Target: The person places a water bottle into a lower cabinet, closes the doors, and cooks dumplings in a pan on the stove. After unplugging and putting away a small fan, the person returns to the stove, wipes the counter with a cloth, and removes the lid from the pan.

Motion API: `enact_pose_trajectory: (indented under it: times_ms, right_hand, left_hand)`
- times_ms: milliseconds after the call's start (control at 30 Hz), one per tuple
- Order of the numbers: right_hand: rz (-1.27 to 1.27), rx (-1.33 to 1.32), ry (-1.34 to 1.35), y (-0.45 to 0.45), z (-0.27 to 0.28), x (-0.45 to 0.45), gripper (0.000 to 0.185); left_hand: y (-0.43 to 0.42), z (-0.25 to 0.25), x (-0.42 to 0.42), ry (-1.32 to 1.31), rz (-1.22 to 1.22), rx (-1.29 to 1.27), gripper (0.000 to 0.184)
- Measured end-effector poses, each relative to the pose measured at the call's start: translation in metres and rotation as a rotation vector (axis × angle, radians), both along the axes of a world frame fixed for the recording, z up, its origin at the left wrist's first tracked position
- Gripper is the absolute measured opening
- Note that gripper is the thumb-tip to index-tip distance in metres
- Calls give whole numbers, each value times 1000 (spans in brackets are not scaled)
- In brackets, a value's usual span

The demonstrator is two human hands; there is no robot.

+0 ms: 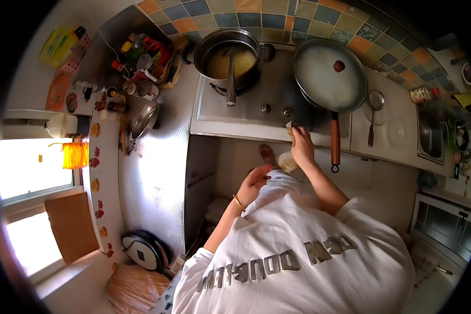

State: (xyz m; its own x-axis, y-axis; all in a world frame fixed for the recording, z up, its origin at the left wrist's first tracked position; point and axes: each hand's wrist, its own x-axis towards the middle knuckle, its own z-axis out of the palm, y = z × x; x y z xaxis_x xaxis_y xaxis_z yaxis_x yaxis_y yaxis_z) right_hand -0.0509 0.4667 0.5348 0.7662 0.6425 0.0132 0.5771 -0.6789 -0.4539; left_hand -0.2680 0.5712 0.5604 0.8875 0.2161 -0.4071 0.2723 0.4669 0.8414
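Note:
My right hand (302, 146) is closed on a pale yellowish cloth (289, 131) at the front edge of the gas stove (235, 130). More cloth hangs below the hand. My left hand (254, 184), with a bangle at the wrist, is near the front of my white shirt, its fingers loosely bent and apart with no object visible in them. A steel pot (226, 52) on the left burner holds yellowish liquid and a ladle (231, 78). On the right burner stands a frying pan (335, 149) under a steamed-up glass lid (327, 78) with a dark red knob.
Bottles and jars (146, 57) crowd the left counter beside a metal lid (145, 120). A slotted skimmer (374, 102) and a clear dish (395, 134) lie right of the stove, before the sink (430, 133). The pan's handle juts past the counter edge.

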Motion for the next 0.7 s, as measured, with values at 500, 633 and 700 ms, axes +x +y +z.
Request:
enact_pose_trajectory:
  times_ms: [500,633,700]
  right_hand:
    - [-87,-193,-173,159,-90,144,56]
    - [22,-192,-71,165,-128,157,64]
    - [9,-182,-94,166,-136,157,63]
  left_hand:
    - [44,2,23,166,4,-77,41]
    - [47,3,30,162,11,-78,39]
    - [52,9,36,187,2,-59,39]
